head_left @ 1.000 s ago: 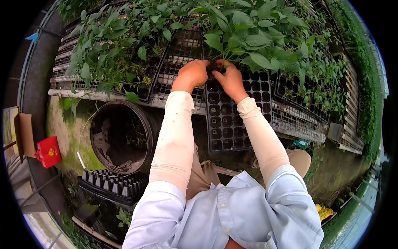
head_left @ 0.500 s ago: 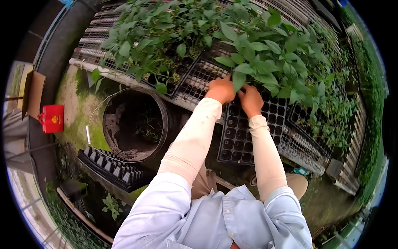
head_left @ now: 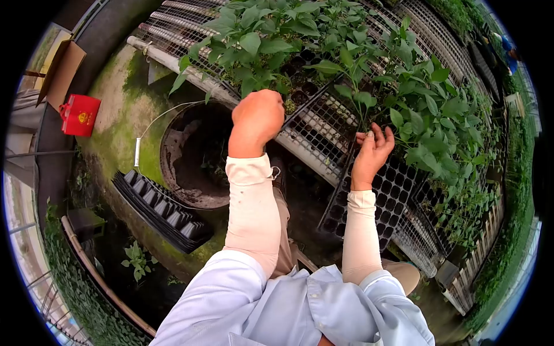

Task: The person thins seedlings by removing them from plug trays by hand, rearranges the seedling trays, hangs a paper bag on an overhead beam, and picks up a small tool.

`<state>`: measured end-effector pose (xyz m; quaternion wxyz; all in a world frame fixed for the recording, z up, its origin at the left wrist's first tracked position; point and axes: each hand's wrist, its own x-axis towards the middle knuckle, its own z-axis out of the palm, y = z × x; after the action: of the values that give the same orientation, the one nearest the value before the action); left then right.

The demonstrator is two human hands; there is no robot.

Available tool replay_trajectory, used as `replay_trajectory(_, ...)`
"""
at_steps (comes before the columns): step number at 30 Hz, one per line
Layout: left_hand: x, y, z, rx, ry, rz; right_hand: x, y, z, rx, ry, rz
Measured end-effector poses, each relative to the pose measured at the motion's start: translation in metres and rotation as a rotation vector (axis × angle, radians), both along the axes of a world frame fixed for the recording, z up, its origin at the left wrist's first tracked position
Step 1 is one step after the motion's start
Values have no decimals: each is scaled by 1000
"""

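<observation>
My left hand [head_left: 258,118] is closed in a fist above the rim of the black bucket [head_left: 196,155], beside the left group of seedlings [head_left: 259,43]; what it holds, if anything, is hidden. My right hand [head_left: 373,154] has its fingers curled near the stem of a leafy seedling [head_left: 362,98], over the upper end of a black cell tray [head_left: 395,187]. Whether the fingertips grip the stem is too small to tell. Between the hands lies an empty-looking mesh tray [head_left: 324,130] on the slatted bench.
A stack of black trays [head_left: 158,210] lies at the lower left, near the bucket's white handle [head_left: 137,151]. Farther left are a red box [head_left: 81,115] and an open cardboard box [head_left: 62,72]. More seedlings [head_left: 433,132] fill the bench's right side.
The hands, together among the seedlings before, are now apart. My left hand has moved left toward the bucket, while my right stays by the cell tray. The view has turned.
</observation>
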<state>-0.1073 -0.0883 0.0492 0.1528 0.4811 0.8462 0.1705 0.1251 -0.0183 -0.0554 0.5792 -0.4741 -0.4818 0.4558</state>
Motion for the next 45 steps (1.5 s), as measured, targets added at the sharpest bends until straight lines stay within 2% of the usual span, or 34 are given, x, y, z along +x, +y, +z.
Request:
replay_trajectory(2, -26, -11, -6, -37, 3, 108, 9, -3, -23, -96, 216, -83)
replay_trajectory(4, -38, -13, -6, -63, 14, 155, 17, -14, -44, -224, 227, 26)
replay_trajectory(7, -43, -9, -12, -11, -7, 101, 4, -26, -44, -311, -183, 311)
replay_trajectory(8, -46, -5, -19, 9, -24, 59, 4, -21, -45, -217, -489, 363)
replay_trajectory(9, -50, -2, -25, 27, -57, 7, 3, -20, -37, -115, -665, 318)
replay_trajectory(10, -38, 0, -10, -42, -159, 71, 5, -20, -28, -20, -844, 275)
replay_trajectory(13, -43, 5, -28, 67, -207, -35, 22, -11, -17, -102, -887, 39)
replay_trajectory(18, -35, 13, -28, 71, -214, -88, 37, 18, -23, 6, -1108, 0)
replay_trajectory(20, -32, 15, -31, 65, -225, -110, 37, 23, -16, -139, -1296, 71)
replay_trajectory(24, -27, 16, -26, 49, -227, -92, 54, 20, -28, -183, -1203, 4)
replay_trajectory(25, -26, 18, -25, 37, -226, -81, 59, 18, -39, -162, -1084, -99)
replay_trajectory(30, -21, 22, -25, 44, -196, -105, 67, 23, -42, -399, -977, 27)
replay_trajectory(33, -18, 25, -26, 31, -201, -122, 69, 24, -45, -260, -1083, 41)
replay_trajectory(35, -20, 26, -25, 12, -205, -124, 64, 21, -50, 61, -1172, -12)
replay_trajectory(37, -17, 22, -20, 1, -165, -110, 87, 40, -124, 45, -1177, -6)
replay_trajectory(39, -16, 19, -15, -19, -158, -71, 73, 45, -112, 7, -1081, 49)
replay_trajectory(40, -16, 17, -13, -45, -156, -72, 67, 30, -61, -6, -972, 110)
replay_trajectory(41, -18, 15, -17, -15, -155, -69, 61, 23, -33, -78, -971, 132)
replay_trajectory(42, -18, 13, -22, 13, -157, -66, 70, 28, -61, 81, -950, 48)
replay_trajectory(45, -21, 12, -30, 0, -151, -107, 67, 4, -51, -117, -710, -88)
